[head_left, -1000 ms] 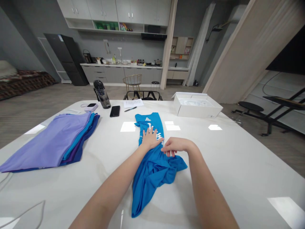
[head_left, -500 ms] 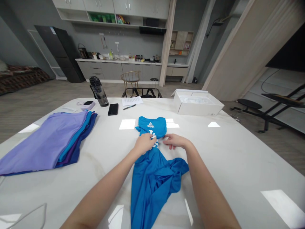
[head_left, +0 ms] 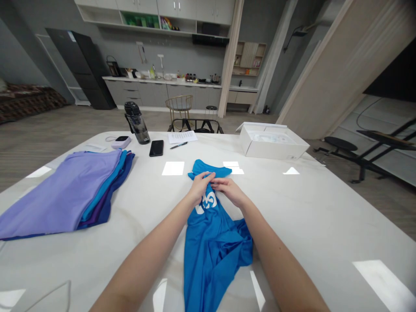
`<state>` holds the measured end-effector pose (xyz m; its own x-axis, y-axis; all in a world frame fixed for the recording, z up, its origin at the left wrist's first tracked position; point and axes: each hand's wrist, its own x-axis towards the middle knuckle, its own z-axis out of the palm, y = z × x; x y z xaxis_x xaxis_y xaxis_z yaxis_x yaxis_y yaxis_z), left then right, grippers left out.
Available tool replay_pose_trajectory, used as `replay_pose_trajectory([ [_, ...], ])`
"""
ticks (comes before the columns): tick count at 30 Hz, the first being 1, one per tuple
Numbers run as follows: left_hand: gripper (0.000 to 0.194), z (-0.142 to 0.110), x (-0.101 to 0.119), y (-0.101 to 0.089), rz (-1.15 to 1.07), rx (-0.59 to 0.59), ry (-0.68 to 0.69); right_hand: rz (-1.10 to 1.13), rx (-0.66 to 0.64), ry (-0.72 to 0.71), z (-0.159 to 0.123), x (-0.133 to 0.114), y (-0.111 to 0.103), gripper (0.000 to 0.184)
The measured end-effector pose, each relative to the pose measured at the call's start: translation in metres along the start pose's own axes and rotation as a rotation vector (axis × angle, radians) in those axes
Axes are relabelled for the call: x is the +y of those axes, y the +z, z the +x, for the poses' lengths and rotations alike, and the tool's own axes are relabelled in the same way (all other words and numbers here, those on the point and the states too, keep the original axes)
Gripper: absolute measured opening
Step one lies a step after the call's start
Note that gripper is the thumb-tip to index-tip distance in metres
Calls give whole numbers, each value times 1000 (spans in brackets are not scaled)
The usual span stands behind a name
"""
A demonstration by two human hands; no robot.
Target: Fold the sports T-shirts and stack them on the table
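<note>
Blue printed shirt (head_left: 206,242): mid-counter (head_left: 302,225); long axis near-to-far, narrow end pointing away, wider folds nearer.
Left hand (head_left: 199,189): grip pinching bunched cloth.
Right hand (head_left: 231,190): fingertips at cloth; pinch cannot be confirmed.
White box (head_left: 268,149): open, clear plastic inside.
Water bottle (head_left: 139,128): upright, lid shut; contents unclear.
</note>
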<state>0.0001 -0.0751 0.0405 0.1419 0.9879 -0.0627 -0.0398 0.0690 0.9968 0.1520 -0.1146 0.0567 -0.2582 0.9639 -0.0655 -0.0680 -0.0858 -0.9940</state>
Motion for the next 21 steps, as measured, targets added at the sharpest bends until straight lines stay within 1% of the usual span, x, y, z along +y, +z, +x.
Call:
replay_pose_trajectory([
  [2,36,4,8,-10,-193,18,-31,59,-3,-17,-2,-2,3,31],
  [4,34,10,20,-25,-367,33,-29,47,10,21,-3,-4,2,26],
  [5,34,13,26,-34,-447,43,-14,6,16,57,-3,-4,1,26],
  [7,29,22,35,-55,-580,88,-7,-143,19,119,-2,-3,-1,32],
  [8,26,27,38,-68,-616,135,-32,-235,20,127,-1,-1,-2,38],
  [9,22,31,39,-81,-626,202,-86,-324,17,120,0,1,-3,44],
  [10,20,35,39,-94,-604,289,-161,-402,5,102,0,3,-2,51],
  [11,18,38,37,-107,-537,385,-219,-463,-20,83,0,4,-1,55],
  [13,13,41,31,-132,-338,574,-254,-549,-118,60,-1,5,3,55],
  [14,15,41,27,-143,-229,656,-220,-589,-179,60,-2,5,6,52],
  [16,34,38,22,-159,41,783,-62,-665,-299,60,-5,3,15,48],
  [17,42,37,21,-164,196,790,36,-689,-352,57,-7,1,21,47],
  [18,46,35,20,-166,358,737,124,-703,-401,52,-9,0,27,46],
  [19,46,34,20,-165,519,625,194,-710,-444,47,-11,-1,34,46],
  [20,45,33,19,-162,657,467,229,-715,-481,46,-13,-2,42,46],
  [21,45,31,18,-156,756,293,222,-722,-516,51,-16,-4,49,46],
])
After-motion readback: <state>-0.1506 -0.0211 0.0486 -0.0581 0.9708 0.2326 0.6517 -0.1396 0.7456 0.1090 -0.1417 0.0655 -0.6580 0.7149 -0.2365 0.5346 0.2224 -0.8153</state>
